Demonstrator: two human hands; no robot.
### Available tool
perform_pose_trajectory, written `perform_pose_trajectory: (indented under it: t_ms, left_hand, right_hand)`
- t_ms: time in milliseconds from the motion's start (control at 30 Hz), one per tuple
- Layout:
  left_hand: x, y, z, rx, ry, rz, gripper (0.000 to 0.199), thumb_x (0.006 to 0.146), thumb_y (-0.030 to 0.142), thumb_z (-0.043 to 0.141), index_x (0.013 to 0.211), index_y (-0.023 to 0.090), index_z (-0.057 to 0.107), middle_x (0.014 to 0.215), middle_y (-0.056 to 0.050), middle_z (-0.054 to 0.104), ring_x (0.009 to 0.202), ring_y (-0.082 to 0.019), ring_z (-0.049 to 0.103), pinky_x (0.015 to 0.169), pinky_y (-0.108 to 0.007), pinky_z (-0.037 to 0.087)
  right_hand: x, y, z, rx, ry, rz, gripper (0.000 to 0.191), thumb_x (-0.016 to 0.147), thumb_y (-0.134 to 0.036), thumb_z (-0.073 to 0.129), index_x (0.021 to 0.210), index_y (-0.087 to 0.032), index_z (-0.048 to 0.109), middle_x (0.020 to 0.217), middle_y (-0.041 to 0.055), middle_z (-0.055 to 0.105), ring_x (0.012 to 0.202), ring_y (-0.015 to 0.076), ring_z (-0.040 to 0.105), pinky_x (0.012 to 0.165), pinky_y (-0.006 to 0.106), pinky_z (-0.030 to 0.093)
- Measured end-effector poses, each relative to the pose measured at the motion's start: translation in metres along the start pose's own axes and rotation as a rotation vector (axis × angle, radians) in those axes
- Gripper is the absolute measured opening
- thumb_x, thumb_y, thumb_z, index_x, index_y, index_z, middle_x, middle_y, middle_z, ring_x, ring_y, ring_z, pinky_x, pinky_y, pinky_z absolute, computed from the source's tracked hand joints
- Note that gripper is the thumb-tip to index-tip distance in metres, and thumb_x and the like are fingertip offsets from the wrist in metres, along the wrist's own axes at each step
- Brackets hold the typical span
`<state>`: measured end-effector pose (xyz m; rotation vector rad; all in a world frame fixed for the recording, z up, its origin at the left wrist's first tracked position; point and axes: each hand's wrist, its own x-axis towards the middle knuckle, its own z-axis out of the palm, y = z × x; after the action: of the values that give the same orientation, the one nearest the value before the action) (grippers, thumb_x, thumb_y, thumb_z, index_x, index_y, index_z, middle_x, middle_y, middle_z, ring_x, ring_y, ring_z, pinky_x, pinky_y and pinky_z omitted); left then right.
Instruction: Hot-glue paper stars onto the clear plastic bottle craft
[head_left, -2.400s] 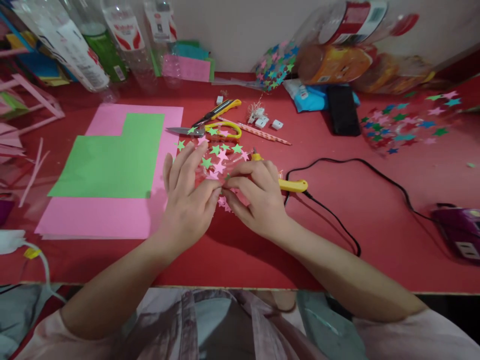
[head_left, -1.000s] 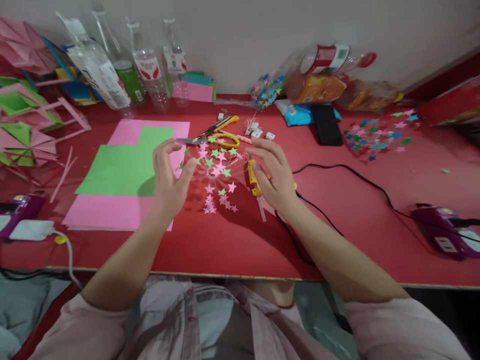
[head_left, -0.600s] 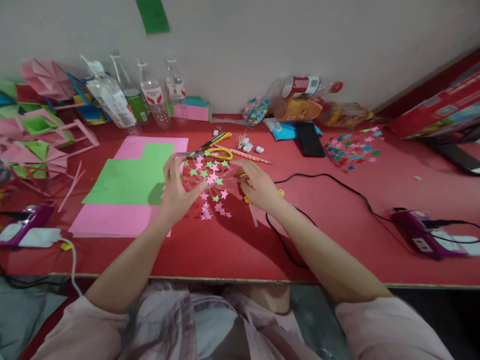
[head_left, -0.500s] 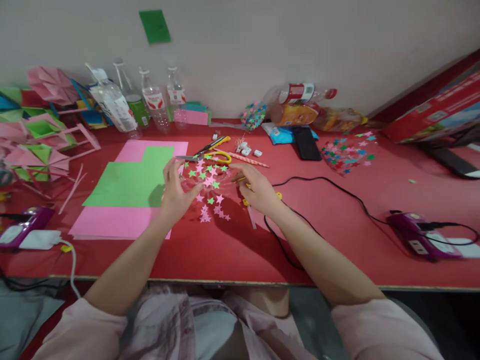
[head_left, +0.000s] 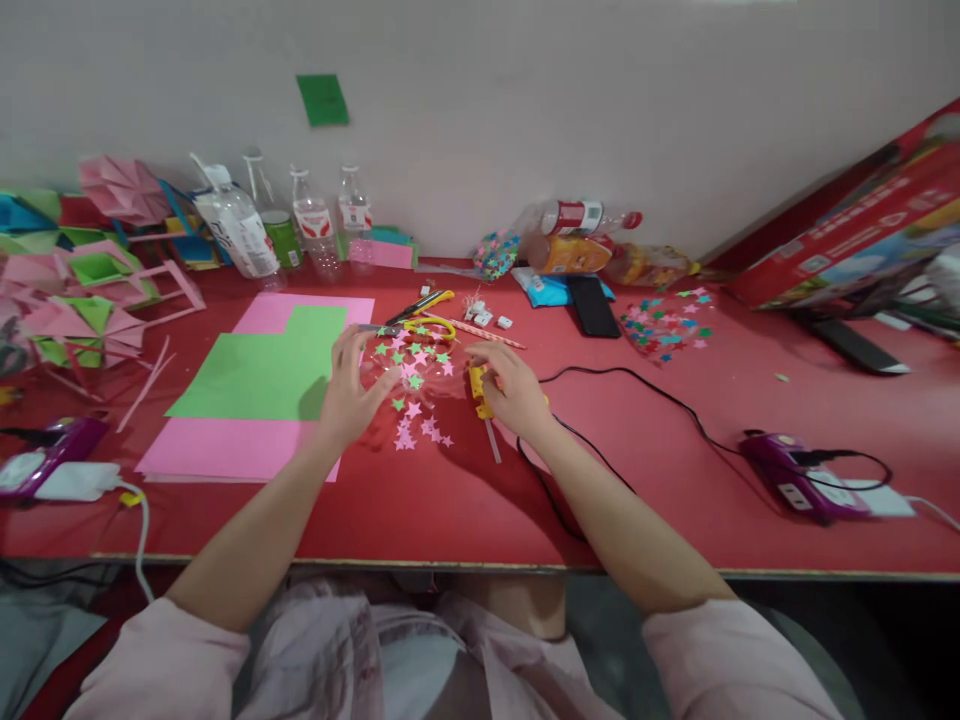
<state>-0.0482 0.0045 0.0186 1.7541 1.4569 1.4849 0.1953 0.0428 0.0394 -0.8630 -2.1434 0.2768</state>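
Observation:
My left hand [head_left: 351,390] curves round the left side of a clear plastic piece dotted with pink and green paper stars [head_left: 409,362], its thumb at the near edge. The clear outline is hard to see against the red table. Right of the piece, my right hand [head_left: 514,392] is over a yellow glue gun [head_left: 478,385], fingers bent and a little apart; I see nothing held in them. From the gun's rear a clear glue stick [head_left: 493,440] points towards me. Loose pink stars [head_left: 427,430] lie in front of the plastic piece.
Yellow scissors [head_left: 442,326], a box cutter [head_left: 420,305] and a striped straw [head_left: 480,329] lie behind the plastic piece. Green paper [head_left: 247,375] is on the left. A phone [head_left: 595,306] and bottles [head_left: 574,254] lie at the back. A black cord [head_left: 645,374] runs right.
My right hand has drawn back slightly to the right from the star-dotted piece, showing more of the yellow glue gun. My left hand stays at the piece. The view has shifted slightly.

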Motion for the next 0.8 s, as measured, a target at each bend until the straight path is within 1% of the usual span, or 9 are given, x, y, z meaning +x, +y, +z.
perform_pose_trajectory:
  t_ms: [100, 200, 267, 433, 567, 633, 700, 733, 800]
  left_hand:
    - [0.001, -0.007, 0.002, 0.001, 0.019, 0.041, 0.055, 0.079, 0.043, 0.067, 0.127, 0.028, 0.043, 0.143, -0.012, 0.032, 0.136, -0.031, 0.036, 0.098, -0.049, 0.052]
    - [0.003, -0.011, 0.003, -0.011, 0.054, 0.051, 0.054, 0.081, 0.048, 0.064, 0.125, 0.026, 0.044, 0.142, -0.012, 0.033, 0.13, -0.03, 0.044, 0.093, -0.043, 0.056]
    - [0.004, -0.011, 0.003, -0.022, 0.07, 0.048, 0.053, 0.081, 0.052, 0.06, 0.123, 0.024, 0.045, 0.141, -0.011, 0.033, 0.126, -0.029, 0.048, 0.09, -0.04, 0.057]
    - [0.009, -0.013, 0.002, -0.039, 0.154, 0.062, 0.051, 0.083, 0.06, 0.055, 0.116, 0.022, 0.05, 0.132, -0.014, 0.041, 0.124, -0.028, 0.049, 0.092, -0.045, 0.055]
    - [0.012, -0.018, 0.001, -0.065, 0.162, 0.052, 0.047, 0.084, 0.062, 0.051, 0.111, 0.023, 0.052, 0.129, -0.012, 0.046, 0.117, -0.025, 0.054, 0.095, -0.046, 0.052]
    - [0.012, -0.018, 0.0, -0.076, 0.163, 0.061, 0.044, 0.085, 0.06, 0.052, 0.111, 0.024, 0.052, 0.126, -0.011, 0.049, 0.114, -0.024, 0.055, 0.094, -0.044, 0.052]
    - [0.011, -0.016, 0.0, -0.074, 0.171, 0.087, 0.04, 0.086, 0.056, 0.053, 0.112, 0.024, 0.052, 0.123, -0.011, 0.051, 0.114, -0.022, 0.054, 0.094, -0.042, 0.05]
    - [0.011, -0.014, -0.001, -0.066, 0.176, 0.108, 0.037, 0.087, 0.052, 0.053, 0.111, 0.024, 0.053, 0.123, -0.01, 0.051, 0.115, -0.022, 0.053, 0.094, -0.041, 0.05]
    - [0.01, -0.007, -0.003, -0.036, 0.196, 0.173, 0.028, 0.089, 0.044, 0.054, 0.107, 0.023, 0.054, 0.121, -0.009, 0.053, 0.115, -0.02, 0.052, 0.093, -0.037, 0.048]
  right_hand:
    - [-0.002, 0.001, 0.006, 0.003, -0.043, -0.009, 0.046, 0.071, -0.001, 0.038, 0.109, -0.018, 0.057, 0.1, 0.0088, 0.066, 0.091, 0.0188, 0.063, 0.081, 0.038, 0.053]
    - [-0.005, -0.004, 0.011, 0.019, -0.022, -0.025, 0.043, 0.074, -0.001, 0.037, 0.108, -0.018, 0.057, 0.096, 0.0078, 0.066, 0.088, 0.0169, 0.063, 0.079, 0.034, 0.052]
    - [-0.007, -0.007, 0.012, 0.029, -0.008, -0.034, 0.042, 0.075, -0.001, 0.036, 0.107, -0.018, 0.056, 0.092, 0.0064, 0.065, 0.082, 0.015, 0.063, 0.076, 0.031, 0.052]
    - [-0.007, -0.012, 0.012, 0.066, -0.006, -0.061, 0.04, 0.076, -0.002, 0.036, 0.105, -0.019, 0.058, 0.084, 0.0021, 0.064, 0.071, 0.0114, 0.062, 0.071, 0.026, 0.05]
    - [-0.006, -0.018, 0.009, 0.005, 0.053, -0.113, 0.035, 0.081, -0.004, 0.037, 0.105, -0.019, 0.058, 0.084, 0.0033, 0.065, 0.076, 0.0128, 0.062, 0.072, 0.026, 0.049]
    - [-0.007, -0.025, 0.008, -0.066, 0.093, -0.182, 0.029, 0.085, -0.008, 0.039, 0.102, -0.019, 0.059, 0.087, 0.0055, 0.065, 0.08, 0.0141, 0.061, 0.072, 0.026, 0.048]
    - [-0.01, -0.033, 0.008, -0.14, 0.063, -0.297, 0.021, 0.088, -0.013, 0.042, 0.098, -0.018, 0.059, 0.085, 0.0058, 0.065, 0.078, 0.0141, 0.06, 0.068, 0.025, 0.046]
    - [-0.012, -0.036, 0.01, -0.171, 0.017, -0.356, 0.018, 0.089, -0.016, 0.043, 0.094, -0.018, 0.06, 0.081, 0.0047, 0.064, 0.073, 0.0135, 0.058, 0.065, 0.024, 0.044]
    - [-0.016, -0.043, 0.014, -0.248, -0.14, -0.432, 0.018, 0.09, -0.021, 0.044, 0.085, -0.018, 0.061, 0.072, 0.0024, 0.063, 0.062, 0.012, 0.054, 0.058, 0.023, 0.037]
